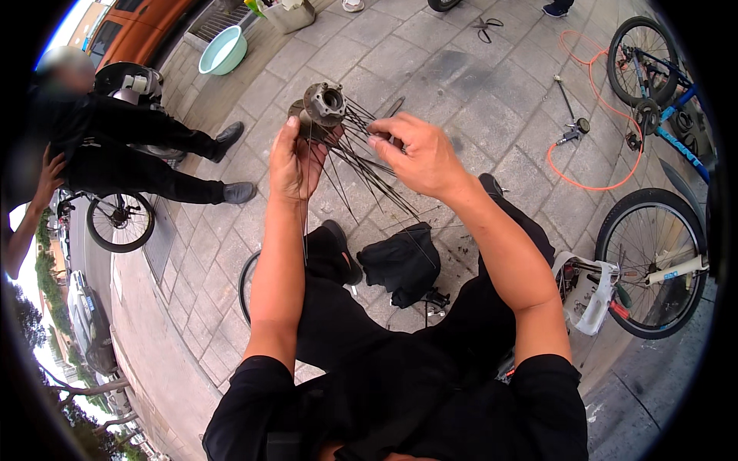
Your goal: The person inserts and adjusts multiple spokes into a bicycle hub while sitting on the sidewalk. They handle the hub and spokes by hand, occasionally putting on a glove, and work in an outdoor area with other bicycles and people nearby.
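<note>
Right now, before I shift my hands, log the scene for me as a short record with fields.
Left grip: your left hand, holding a metal wheel hub
Right grip: your right hand, fingers bent at the spokes; whether it pinches one is unclear
Spokes: thin, dark, fanning out from the hub, no rim around them
Between the feet: black cloth bundle on the paving
Left side: another person, standing
Far left: teal basin
Right side: orange hose, blue bicycle
</note>
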The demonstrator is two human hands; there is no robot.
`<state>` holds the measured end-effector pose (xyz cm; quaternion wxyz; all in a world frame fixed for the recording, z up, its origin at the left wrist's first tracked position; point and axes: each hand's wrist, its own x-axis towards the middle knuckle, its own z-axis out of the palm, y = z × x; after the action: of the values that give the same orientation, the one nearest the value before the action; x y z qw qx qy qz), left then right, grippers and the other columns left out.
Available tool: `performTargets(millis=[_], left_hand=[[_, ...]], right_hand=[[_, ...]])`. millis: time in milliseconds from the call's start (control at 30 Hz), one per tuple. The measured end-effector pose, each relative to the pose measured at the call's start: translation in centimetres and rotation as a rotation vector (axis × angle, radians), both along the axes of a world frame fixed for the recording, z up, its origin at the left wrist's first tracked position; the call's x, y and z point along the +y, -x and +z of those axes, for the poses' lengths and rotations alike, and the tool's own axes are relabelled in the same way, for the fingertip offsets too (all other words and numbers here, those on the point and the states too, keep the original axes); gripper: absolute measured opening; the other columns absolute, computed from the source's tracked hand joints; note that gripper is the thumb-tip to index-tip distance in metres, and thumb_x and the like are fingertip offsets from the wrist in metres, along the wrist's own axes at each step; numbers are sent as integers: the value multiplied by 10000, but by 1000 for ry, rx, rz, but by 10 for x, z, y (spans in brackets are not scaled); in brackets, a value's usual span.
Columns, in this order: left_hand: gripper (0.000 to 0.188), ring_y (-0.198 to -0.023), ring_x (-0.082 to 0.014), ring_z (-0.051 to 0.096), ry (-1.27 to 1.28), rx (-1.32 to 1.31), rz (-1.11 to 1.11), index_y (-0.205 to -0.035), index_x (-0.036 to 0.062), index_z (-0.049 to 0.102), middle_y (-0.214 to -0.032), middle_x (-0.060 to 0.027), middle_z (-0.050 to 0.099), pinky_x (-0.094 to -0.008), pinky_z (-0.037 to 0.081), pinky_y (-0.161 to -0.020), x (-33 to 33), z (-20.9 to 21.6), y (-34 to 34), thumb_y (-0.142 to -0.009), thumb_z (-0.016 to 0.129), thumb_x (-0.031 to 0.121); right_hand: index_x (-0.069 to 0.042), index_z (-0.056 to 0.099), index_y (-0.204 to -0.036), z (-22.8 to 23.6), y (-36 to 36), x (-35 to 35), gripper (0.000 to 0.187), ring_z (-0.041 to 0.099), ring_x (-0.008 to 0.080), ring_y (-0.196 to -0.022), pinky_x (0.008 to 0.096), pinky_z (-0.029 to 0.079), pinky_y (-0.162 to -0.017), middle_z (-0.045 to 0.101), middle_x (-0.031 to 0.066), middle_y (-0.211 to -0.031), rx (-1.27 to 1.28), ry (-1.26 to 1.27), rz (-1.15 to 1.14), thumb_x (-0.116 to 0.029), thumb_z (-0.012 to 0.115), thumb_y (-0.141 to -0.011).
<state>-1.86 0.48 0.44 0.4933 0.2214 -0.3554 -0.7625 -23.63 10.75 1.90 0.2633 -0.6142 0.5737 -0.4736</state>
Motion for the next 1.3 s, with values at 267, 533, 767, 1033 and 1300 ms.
performTargets(millis=[267, 533, 767, 1033, 1300], left_hand=[[462, -1178, -314, 686, 4, -2, -49, -1465, -34, 458, -1329, -186, 653, -505, 571, -1042, 5, 5, 6, -1080, 570, 194], [572, -1126, -314, 685, 26, -169, 2, -1553, 14, 358, -1320, -194, 623, -561, 561, -1045, -8, -4, -27, -1071, 605, 198], [553, -1058, -302, 710, -102, -173, 118, -1523, 14, 403, -1232, -171, 677, -474, 617, -948, -8, -6, -27, -1062, 631, 219], [576, -1153, -295, 689, -67, -200, -248, -1525, 25, 433, -1283, -162, 654, -521, 613, -977, -3, -10, -32, -1026, 681, 174], [657, -1129, -341, 694, -82, -300, -351, -1486, 28, 399, -1279, -198, 649, -514, 594, -978, 3, -11, -22, -974, 763, 220]], right_hand=[[-73, 730, -1033, -18, -8, -12, 180, 709, 352, -915, 452, 554, -748, 740, 107, -975, 236, 171, -74, -218, 726, -925], [-52, 731, -1146, 12, 69, 11, 243, 730, 292, -945, 370, 560, -820, 768, 133, -1009, 182, -357, 79, -206, 706, -958], [-48, 770, -1071, -4, 90, 19, 192, 715, 258, -919, 346, 541, -821, 759, 94, -1008, 162, -133, 53, -191, 710, -959], [-114, 792, -1023, 2, 126, 3, 156, 534, 238, -866, 356, 421, -841, 600, 27, -820, 515, 90, -43, -237, 727, -951], [-61, 763, -1021, -8, 112, -4, 136, 512, 231, -868, 348, 431, -815, 566, 42, -826, 394, -7, 128, -171, 739, -945]])
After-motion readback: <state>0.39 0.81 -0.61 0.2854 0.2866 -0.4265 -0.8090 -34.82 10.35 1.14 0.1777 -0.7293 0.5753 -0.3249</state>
